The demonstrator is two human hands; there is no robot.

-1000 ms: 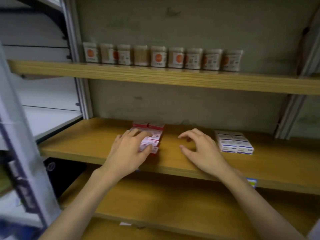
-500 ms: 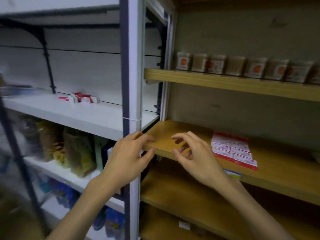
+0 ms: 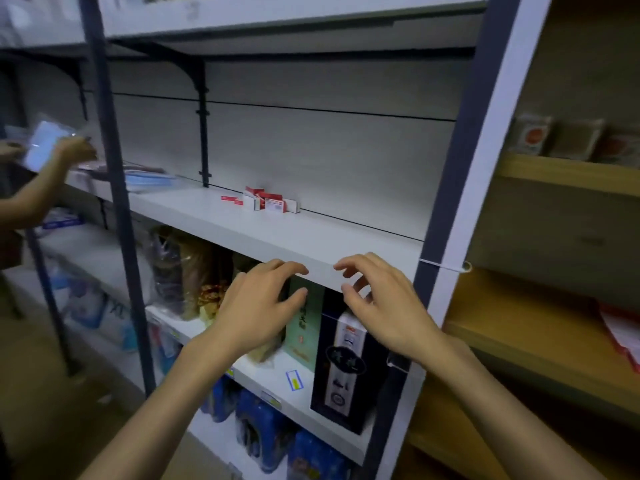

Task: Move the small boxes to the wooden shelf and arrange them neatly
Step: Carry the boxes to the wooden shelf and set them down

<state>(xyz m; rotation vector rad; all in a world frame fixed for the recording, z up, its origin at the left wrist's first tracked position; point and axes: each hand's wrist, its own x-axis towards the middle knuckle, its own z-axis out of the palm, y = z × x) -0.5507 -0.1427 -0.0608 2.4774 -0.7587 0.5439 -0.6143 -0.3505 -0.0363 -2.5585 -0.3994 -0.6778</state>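
While both hands hang in the air in front of the white shelf (image 3: 277,233), neither one holds a thing; the left hand (image 3: 258,313) has its fingers loosely bent and a little spread, with a wide gap between thumb and fingers; the right hand (image 3: 384,306) looks the same, its fingers softly curled and apart, with nothing inside them; the two hands are near each other but not touching, palms down, fingertips close to the front edge of the white shelf; I cannot tell if any fingertip touches that edge; both bare arms reach up from the bottom of the view and come close together at the hands; the small boxes (image 3: 268,202), red and white, lie in a messy little bunch far back on the white shelf, well apart from the hands; the shelf top between the hands and the boxes is flat and bare; a tall post (image 3: 460,188) stands just right of the right hand; past it is the wooden shelf (image 3: 530,327), with more red and white boxes (image 3: 623,330) lying flat at its right side; far left, another person's hand (image 3: 74,150) holds a clear packet (image 3: 43,147).
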